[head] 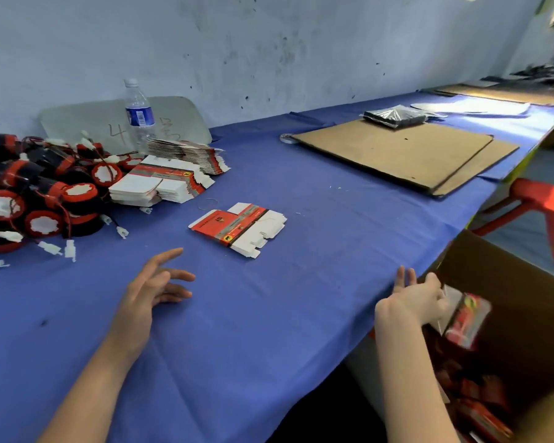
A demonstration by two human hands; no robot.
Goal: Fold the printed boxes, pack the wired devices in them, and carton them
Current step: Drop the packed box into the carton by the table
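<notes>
The right hand grips a packed box over the carton at near right, which holds several more. The left hand is spread above the table. At far left a pile of devices and many flats lie unpacked, so most of the work looks undone.

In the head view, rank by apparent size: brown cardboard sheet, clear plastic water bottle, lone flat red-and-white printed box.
1. Brown cardboard sheet.
2. Flat printed box.
3. Water bottle; it stands farther away, so these two are unsure.
</notes>
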